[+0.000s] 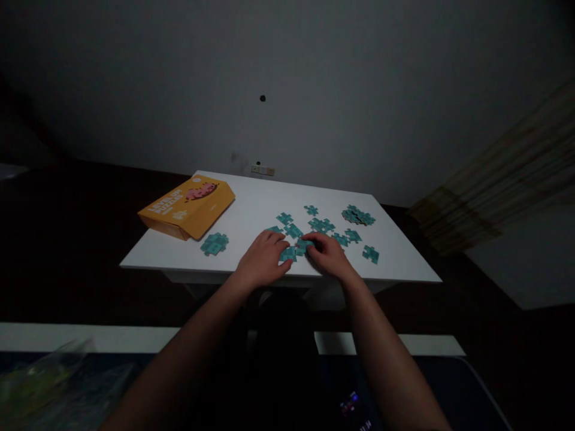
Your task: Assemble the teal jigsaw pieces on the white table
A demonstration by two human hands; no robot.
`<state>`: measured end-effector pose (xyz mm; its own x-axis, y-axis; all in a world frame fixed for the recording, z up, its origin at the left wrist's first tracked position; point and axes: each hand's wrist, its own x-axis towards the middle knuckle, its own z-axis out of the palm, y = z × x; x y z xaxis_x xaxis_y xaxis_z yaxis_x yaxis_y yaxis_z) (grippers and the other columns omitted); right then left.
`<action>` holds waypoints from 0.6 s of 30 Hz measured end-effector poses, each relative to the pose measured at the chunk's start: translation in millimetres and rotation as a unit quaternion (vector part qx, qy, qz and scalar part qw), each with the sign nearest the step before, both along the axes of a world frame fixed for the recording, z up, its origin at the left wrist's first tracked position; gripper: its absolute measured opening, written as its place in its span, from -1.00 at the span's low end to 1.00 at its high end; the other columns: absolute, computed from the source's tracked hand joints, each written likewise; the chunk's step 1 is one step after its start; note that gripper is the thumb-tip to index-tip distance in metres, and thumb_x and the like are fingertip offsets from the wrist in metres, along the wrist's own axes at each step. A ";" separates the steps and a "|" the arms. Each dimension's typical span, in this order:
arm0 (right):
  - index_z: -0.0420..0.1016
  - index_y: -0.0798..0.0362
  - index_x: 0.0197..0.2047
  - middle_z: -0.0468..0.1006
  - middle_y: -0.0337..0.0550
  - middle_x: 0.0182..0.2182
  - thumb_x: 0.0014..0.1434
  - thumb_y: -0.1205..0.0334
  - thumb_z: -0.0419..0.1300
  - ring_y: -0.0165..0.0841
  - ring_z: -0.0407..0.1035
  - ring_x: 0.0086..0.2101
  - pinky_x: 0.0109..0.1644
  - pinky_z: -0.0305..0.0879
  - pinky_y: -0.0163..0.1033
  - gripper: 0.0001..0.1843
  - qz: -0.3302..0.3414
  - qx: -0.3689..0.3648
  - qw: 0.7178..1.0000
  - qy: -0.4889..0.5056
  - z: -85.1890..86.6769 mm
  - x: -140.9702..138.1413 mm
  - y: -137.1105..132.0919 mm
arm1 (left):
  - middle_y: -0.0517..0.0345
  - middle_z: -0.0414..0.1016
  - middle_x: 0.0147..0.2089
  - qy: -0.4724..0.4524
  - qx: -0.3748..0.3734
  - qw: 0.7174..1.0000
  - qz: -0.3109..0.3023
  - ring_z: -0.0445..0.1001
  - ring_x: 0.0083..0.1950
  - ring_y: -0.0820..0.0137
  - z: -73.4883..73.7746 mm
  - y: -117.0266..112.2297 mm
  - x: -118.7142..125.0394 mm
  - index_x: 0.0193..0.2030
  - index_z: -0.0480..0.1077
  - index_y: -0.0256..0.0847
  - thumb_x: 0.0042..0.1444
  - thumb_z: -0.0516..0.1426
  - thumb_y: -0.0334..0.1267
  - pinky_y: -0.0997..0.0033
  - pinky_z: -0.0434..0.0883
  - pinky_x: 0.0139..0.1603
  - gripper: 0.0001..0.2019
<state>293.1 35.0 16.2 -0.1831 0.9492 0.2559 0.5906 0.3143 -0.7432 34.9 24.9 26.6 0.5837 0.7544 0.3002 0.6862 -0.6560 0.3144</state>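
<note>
Teal jigsaw puzzle pieces lie on a white table (256, 194). My right hand (329, 255) pinches a puzzle piece (303, 246) between thumb and fingers, low over the tabletop. To its left, my left hand (266, 258) rests with its fingers apart, thumb beside another puzzle piece (288, 254). Its fingertips partly cover a piece (274, 229). Just beyond both hands lie a loose piece (293, 230) and a joined-looking cluster (321, 225).
An orange puzzle box (202, 212) lies at the table's left. Near it sits a small group of teal pieces (214, 243). A pile of pieces (358, 215) is at the far right, with a single piece (371, 254) nearer me. A clear plastic bag (54, 383) lies lower left.
</note>
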 end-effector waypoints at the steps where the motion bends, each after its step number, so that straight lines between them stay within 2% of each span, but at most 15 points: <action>1: 0.74 -0.14 0.04 0.80 -0.11 -0.06 0.22 0.21 0.25 -0.13 0.64 -0.12 0.07 0.55 0.03 -0.64 -0.014 0.015 1.000 -0.001 -2.9 -0.5 -1.2 | -0.14 0.55 0.41 -0.001 -0.001 1.000 0.001 0.41 0.45 -0.04 -0.3 0.2 -0.3 0.27 0.58 -0.17 0.42 0.22 -0.04 -0.13 0.32 0.58 -0.60; 6: 0.76 -0.15 0.04 0.80 -0.06 0.01 0.25 0.19 0.25 -0.08 0.66 0.01 0.17 0.54 0.08 -0.65 -0.014 0.049 0.999 0.003 -4.4 0.7 -4.9 | -0.17 0.53 0.43 -0.001 -0.005 1.000 0.008 0.39 0.49 -0.04 -0.5 0.2 -0.4 0.27 0.59 -0.20 0.43 0.23 -0.02 -0.13 0.30 0.60 -0.58; 9: 0.78 -0.17 0.01 0.80 -0.09 -0.02 0.26 0.22 0.25 -0.09 0.66 -0.02 0.15 0.54 0.06 -0.67 0.002 0.049 0.999 -0.006 -2.6 1.7 -6.6 | -0.19 0.52 0.45 -0.008 -0.010 1.000 0.013 0.38 0.50 -0.05 -0.7 0.3 0.0 0.25 0.59 -0.22 0.41 0.24 -0.04 -0.14 0.29 0.61 -0.59; 13: 0.79 -0.15 -0.04 0.79 -0.11 -0.08 0.26 0.26 0.27 -0.11 0.65 -0.08 0.08 0.54 0.04 -0.70 0.057 0.045 0.997 -0.024 -2.6 2.1 -7.7 | -0.19 0.51 0.46 -0.018 -0.018 1.000 0.015 0.38 0.51 -0.05 -1.7 0.6 -0.3 0.24 0.59 -0.22 0.39 0.25 -0.06 -0.14 0.29 0.62 -0.60; 18: 0.77 -0.14 -0.02 0.79 -0.10 -0.08 0.30 0.20 0.29 -0.10 0.64 -0.10 0.03 0.53 0.04 -0.74 0.046 0.034 0.998 -0.029 -3.2 1.2 -8.5 | -0.17 0.51 0.46 -0.018 -0.022 0.999 0.015 0.36 0.52 -0.04 -2.4 1.2 -0.8 0.26 0.57 -0.19 0.38 0.25 -0.05 -0.12 0.29 0.62 -0.59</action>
